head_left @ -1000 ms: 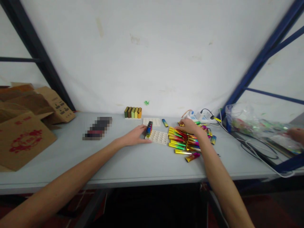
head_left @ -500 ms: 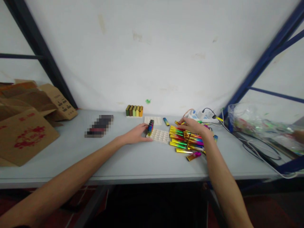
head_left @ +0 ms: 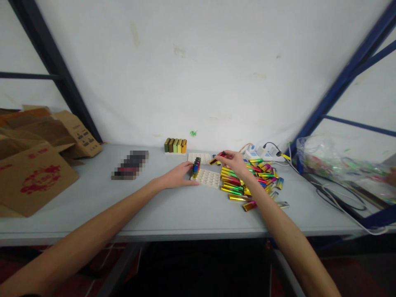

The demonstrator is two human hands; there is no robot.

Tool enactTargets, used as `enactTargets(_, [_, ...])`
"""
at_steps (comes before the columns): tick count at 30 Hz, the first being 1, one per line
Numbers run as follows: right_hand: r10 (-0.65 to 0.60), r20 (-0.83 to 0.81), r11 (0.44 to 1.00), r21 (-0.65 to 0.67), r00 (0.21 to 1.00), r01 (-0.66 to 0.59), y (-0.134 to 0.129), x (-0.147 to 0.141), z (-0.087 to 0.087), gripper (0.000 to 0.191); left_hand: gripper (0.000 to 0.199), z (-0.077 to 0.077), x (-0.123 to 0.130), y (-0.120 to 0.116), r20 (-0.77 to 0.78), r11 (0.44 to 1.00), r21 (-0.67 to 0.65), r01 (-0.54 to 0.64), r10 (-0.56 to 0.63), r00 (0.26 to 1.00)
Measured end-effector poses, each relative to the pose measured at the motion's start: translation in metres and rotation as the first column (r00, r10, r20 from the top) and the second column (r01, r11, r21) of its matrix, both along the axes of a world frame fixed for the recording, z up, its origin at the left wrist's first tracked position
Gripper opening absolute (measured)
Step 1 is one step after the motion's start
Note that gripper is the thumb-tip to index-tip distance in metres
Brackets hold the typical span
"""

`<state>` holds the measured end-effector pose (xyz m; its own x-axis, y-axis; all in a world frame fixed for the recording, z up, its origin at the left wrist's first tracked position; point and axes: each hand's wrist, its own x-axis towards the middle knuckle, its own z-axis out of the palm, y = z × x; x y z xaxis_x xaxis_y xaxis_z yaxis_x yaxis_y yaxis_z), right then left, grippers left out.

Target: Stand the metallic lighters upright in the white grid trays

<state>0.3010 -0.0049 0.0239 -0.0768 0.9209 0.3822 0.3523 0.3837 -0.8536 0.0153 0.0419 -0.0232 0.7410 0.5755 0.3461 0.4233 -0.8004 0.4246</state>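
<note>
My left hand (head_left: 177, 176) rests at the left end of a white tray with round holes (head_left: 210, 179), its thumb along the front edge and its fingers behind, gripping that end. One row of shiny lighters (head_left: 196, 166) stands upright in the tray beside these fingers. My right hand (head_left: 234, 160) is closed on a red and gold lighter (head_left: 218, 157), held tilted above the tray's far right side. Under and beside my right forearm lies a loose pile of metallic gold, green, red and purple lighters (head_left: 232, 182).
Behind stands a second white tray (head_left: 198, 157). A filled block of green, brown, yellow and orange lighters (head_left: 175, 145) stands by the wall. A pixelated dark object (head_left: 131, 165) and cardboard boxes (head_left: 46, 173) are left; a power strip (head_left: 264, 153), cables and plastic bags (head_left: 324, 154) are right.
My right hand has moved left from the pile, bringing a red and gold lighter over toward the trays. The left hand stays at the tray's left end.
</note>
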Motion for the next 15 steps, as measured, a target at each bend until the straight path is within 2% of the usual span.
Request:
enactTargets(3, [0.063,-0.057,0.997,-0.047,0.996,-0.066,-0.001,-0.009,-0.004,0.05,0.068,-0.001,0.0,0.0,-0.005,1.0,-0.01,-0.002,0.002,1.0])
enactTargets(9, [0.193,-0.298,0.964,-0.121,0.935,-0.238,-0.005,-0.023,-0.01,0.05,0.068,-0.002,0.0,0.0,-0.005,1.0,-0.006,-0.006,0.006,1.0])
enactTargets(12, [0.259,-0.265,0.946,-0.127,0.929,-0.3,-0.01,-0.028,-0.009,0.05,0.068,-0.001,0.0,0.0,-0.004,1.0,-0.002,0.0,-0.001,1.0])
enactTargets(15, [0.286,-0.18,0.943,-0.125,0.941,-0.31,-0.013,-0.033,-0.007,0.051,0.068,0.0,0.0,-0.001,-0.002,1.0,-0.003,0.001,-0.001,1.0])
